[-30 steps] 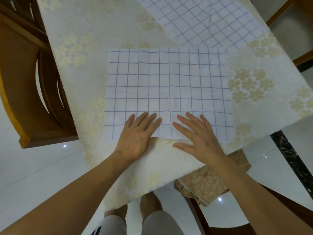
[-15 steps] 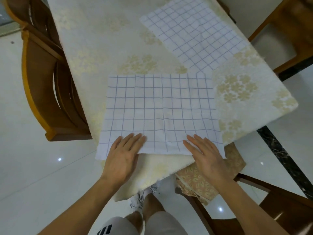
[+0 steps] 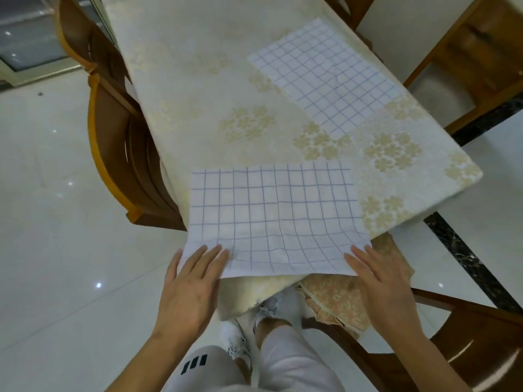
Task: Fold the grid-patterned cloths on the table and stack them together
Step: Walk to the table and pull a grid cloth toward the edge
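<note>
Over the table edge [image 3: 441, 199], the near grid cloth [image 3: 271, 216] lies rippled.

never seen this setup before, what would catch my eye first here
First the near grid cloth, spread flat and hanging over the table's front edge, with the left hand and right hand laid flat on its two near corners. Then the second grid cloth, flat at the far right of the floral tablecloth.
</note>
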A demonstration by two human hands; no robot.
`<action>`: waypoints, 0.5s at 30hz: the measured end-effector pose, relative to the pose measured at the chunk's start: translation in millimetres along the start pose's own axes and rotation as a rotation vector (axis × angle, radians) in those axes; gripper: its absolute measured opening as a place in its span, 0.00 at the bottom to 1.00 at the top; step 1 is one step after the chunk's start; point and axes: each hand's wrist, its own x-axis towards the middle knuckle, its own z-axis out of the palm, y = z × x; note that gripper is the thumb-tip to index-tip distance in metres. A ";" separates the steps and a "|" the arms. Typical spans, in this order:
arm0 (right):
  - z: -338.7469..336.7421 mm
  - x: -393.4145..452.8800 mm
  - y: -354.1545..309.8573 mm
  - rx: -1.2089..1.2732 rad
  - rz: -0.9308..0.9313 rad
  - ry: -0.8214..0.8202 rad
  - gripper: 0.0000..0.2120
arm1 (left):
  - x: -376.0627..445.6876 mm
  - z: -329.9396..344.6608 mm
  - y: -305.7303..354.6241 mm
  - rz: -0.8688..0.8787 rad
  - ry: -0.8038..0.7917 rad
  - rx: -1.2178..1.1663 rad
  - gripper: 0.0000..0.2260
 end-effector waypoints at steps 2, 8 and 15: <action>-7.4 18.1 3.1 -0.053 0.012 0.055 0.26 | 15.8 -13.3 1.7 -0.033 0.021 0.074 0.21; -13.0 105.5 32.4 -0.189 0.028 -0.036 0.26 | 99.8 -43.3 -1.1 -0.059 0.002 0.242 0.22; 21.5 189.4 66.3 -0.158 0.002 -0.154 0.30 | 179.4 -27.0 -13.2 -0.068 -0.043 0.290 0.20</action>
